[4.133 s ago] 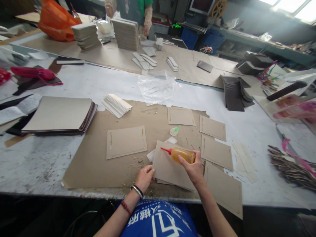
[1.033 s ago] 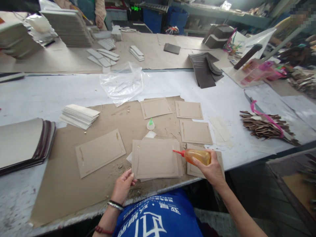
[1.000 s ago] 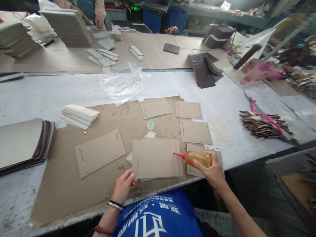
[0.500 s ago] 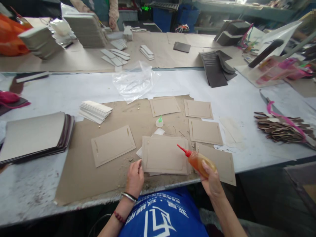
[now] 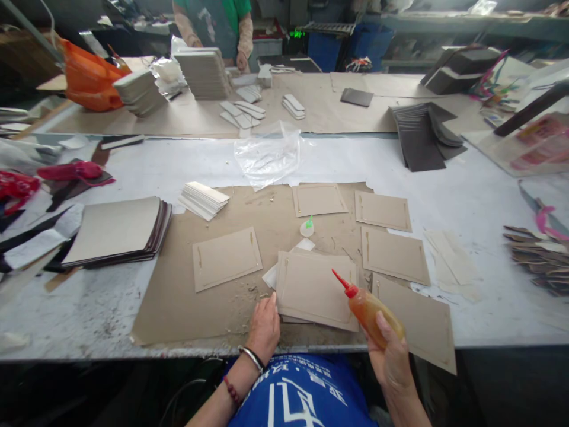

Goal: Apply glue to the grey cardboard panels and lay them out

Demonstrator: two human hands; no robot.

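My right hand point(image 5: 391, 356) is wrapped round a squeeze glue bottle point(image 5: 376, 314), amber inside, with a red pointed nozzle aimed up and left. Its tip hovers over the right part of a small stack of beige cardboard panels point(image 5: 317, 290). At the stack's left edge, my left hand point(image 5: 265, 326) has its fingers closed at the top panel's rim; the thumb is hidden. Another cardboard panel point(image 5: 227, 259) with brownish glue streaks along its short sides lies to the left. Further panels, including a glue-marked panel point(image 5: 393, 255), are spread to the right.
A whitish blob with a green tip point(image 5: 307, 226) sits behind the stack. White strips point(image 5: 203, 200), a pile of dark-edged boards point(image 5: 113, 231) and a clear plastic bag point(image 5: 267, 154) lie around. Across the far table point(image 5: 320, 118) stands another person point(image 5: 213, 29) beside stacked grey boards point(image 5: 202, 74).
The view has swung left. My left hand has come against the stack's edge, and the top panel is turned slightly. My right hand still holds the glue bottle over the stack.
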